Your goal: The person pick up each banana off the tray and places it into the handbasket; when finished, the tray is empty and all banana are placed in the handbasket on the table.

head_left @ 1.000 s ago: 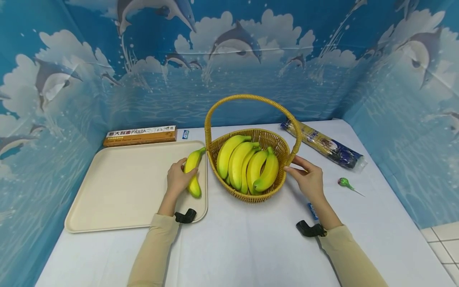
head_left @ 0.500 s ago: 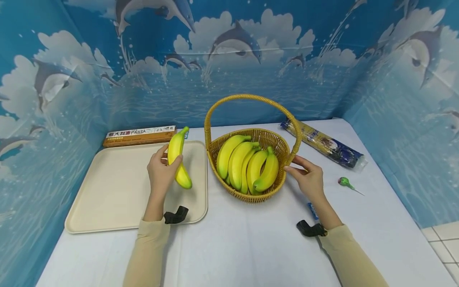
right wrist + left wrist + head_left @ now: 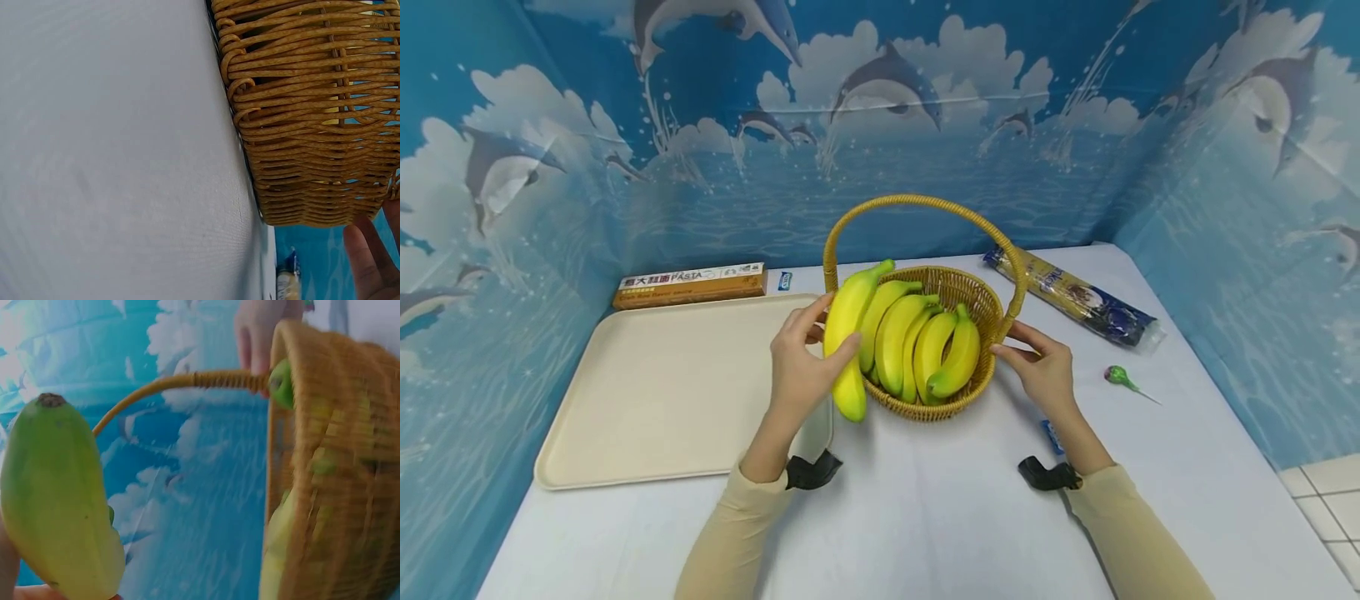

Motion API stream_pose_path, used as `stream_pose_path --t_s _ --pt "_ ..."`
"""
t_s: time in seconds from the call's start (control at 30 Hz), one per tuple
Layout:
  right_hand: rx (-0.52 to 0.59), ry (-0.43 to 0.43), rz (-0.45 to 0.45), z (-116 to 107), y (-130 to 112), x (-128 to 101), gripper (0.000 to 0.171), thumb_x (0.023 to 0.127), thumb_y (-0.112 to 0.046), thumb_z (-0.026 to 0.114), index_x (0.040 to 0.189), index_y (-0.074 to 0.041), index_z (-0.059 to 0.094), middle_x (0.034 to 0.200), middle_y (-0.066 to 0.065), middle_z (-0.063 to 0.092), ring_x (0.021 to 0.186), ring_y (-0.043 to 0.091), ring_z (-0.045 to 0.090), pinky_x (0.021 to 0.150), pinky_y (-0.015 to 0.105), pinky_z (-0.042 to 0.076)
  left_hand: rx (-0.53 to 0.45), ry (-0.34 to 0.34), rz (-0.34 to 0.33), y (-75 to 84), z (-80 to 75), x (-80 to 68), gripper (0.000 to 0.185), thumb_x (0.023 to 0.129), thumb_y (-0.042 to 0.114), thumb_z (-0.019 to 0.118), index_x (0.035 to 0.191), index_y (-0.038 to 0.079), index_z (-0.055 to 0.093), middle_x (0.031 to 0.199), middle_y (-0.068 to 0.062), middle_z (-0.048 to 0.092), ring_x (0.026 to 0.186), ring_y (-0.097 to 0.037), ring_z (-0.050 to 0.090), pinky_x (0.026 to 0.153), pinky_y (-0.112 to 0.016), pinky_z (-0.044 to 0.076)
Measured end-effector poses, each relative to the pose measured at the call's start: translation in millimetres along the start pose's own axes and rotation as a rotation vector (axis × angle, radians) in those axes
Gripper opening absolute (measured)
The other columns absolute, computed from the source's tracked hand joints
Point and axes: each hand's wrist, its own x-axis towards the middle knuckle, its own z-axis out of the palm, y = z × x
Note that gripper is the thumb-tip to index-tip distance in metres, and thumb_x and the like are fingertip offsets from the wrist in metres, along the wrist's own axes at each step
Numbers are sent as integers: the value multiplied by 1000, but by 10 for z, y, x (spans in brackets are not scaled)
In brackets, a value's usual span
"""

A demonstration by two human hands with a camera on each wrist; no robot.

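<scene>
A yellow banana [image 3: 847, 346] with a green tip is in my left hand [image 3: 801, 367], gripped between thumb and fingers. It hangs at the left side of a wicker basket [image 3: 925, 410], overlapping the rim and handle foot in the head view. The left wrist view shows this banana [image 3: 59, 500] apart from the basket [image 3: 350, 444]. Inside lie several more bananas [image 3: 895, 342], side by side. My right hand [image 3: 1048, 375] pinches the basket's right rim at the foot of the tall handle; its fingertips [image 3: 356, 240] meet the weave in the right wrist view.
Left of the basket lies a cream tray [image 3: 662, 392], with a pasta box [image 3: 692, 285] behind it. A spaghetti packet [image 3: 1075, 300] and a green lollipop [image 3: 1117, 377] lie to the right. Small blue wrappers [image 3: 1052, 437] lie near my right wrist and behind the tray.
My left hand has lifted the banana off the tray, first back to the left, then rightward to the basket's side. My right hand keeps its hold on the rim.
</scene>
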Motion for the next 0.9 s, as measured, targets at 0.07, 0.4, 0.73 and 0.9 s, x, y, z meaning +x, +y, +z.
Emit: stream_pose_path --t_s 0.07,0.4,0.73,0.9 --pt "0 -4 -4 9 -73 -13 41 84 5 71 123 10 62 103 -19 67 85 -8 67 74 13 54 6 -44 1 12 172 34 57 81 26 76 133 7 60 103 -13 63 85 -24 57 74 -41 52" --pt "-10 -11 -6 28 -153 -46 40 84 4 71 123 10 63 102 -22 65 87 -8 66 74 14 54 222 -218 -21 -71 897 256 60 83 35 70 136 10 58 111 -14 63 89 -26 59 74 -40 48" --pt "-3 -13 1 24 -143 -40 40 84 5 71 123 11 62 100 -25 65 85 -6 67 74 13 54 447 -270 23 -152 1203 273 58 83 37 72 133 9 61 108 -12 64 92 -25 60 75 -37 47" --pt "9 -11 -15 17 -155 -27 40 84 6 71 122 12 62 102 -22 66 84 -5 68 73 14 54 552 -236 96 -152 1248 246 56 82 40 74 129 10 64 109 -11 67 93 -25 62 71 -35 43"
